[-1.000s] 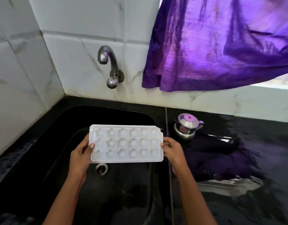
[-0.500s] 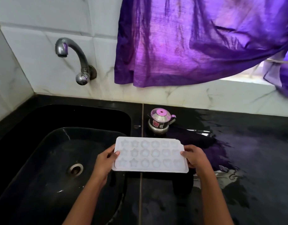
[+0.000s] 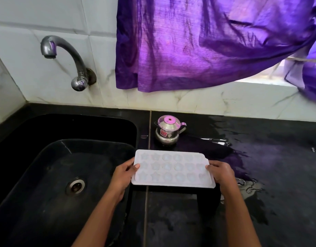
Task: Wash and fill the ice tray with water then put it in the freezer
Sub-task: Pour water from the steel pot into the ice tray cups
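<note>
Both your hands grip the white rectangular plastic ice tray (image 3: 172,169) by its short ends, left hand (image 3: 123,177) at 9 o'clock, right hand (image 3: 220,172) at 3, above the glossy black counter (image 3: 171,220); a small steel pot (image 3: 167,133) sits at 12.

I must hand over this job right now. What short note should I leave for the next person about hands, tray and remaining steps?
Left hand grips the ice tray at its left end, right hand at its right end.
Tray is roughly level, above the counter just right of the sink. No water runs from the tap.
Done: cannot tell whether cells hold water.
Left: put it in the freezer, not in view.
</note>
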